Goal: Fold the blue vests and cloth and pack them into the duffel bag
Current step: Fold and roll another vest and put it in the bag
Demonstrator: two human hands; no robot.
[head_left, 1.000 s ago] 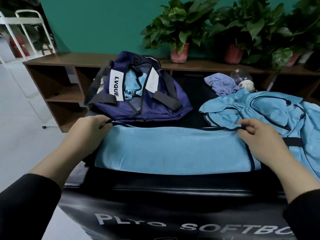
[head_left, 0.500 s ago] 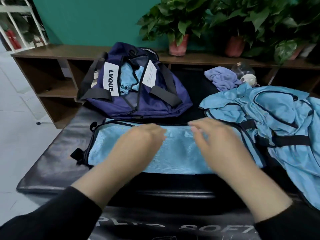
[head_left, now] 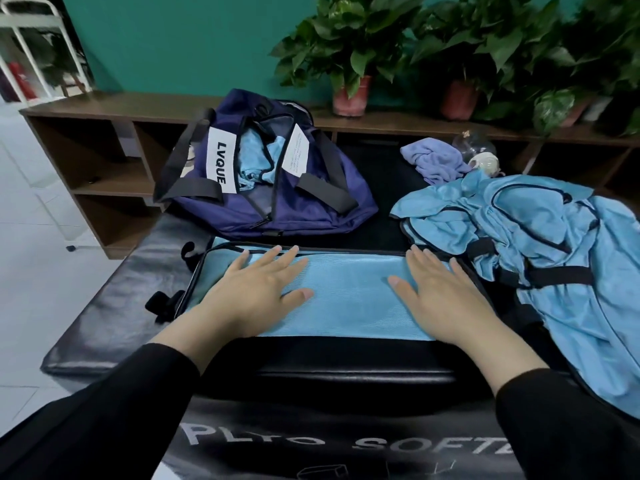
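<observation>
Both hands have slid apart since half a second ago, when they hovered blurred over the middle of the folded vest; a second ago each was pinching a top corner.

Far left of the frame sits a white metal rack (head_left: 41, 39), with a wooden shelf unit (head_left: 114, 161) running behind everything. Upper centre-left, the duffel bag (head_left: 277, 188) stands with its zip gaping and some blue fabric already showing inside. Just in front of it, the folded vest (head_left: 346, 289) lies flat on the black padded worktop (head_left: 114, 306), with dark straps poking out at its left edge.

The left hand (head_left: 256, 292) is pressed flat on the vest's left half, fingers spread and gripping nothing. The right hand (head_left: 440, 299) mirrors it on the right half, also flat with an open grip. Looks like a smoothing step before the next fold.

Right of that, a heap of unfolded blue vests (head_left: 540, 258) spills toward the frame's lower right edge, touching the folded one's right end. Behind the heap sit a lilac cloth (head_left: 433, 161) and potted plants (head_left: 349, 53).

Risks: the slick fabric could slide on the padding and undo the fold, and lifting it may snag the neighbouring heap's straps.
</observation>
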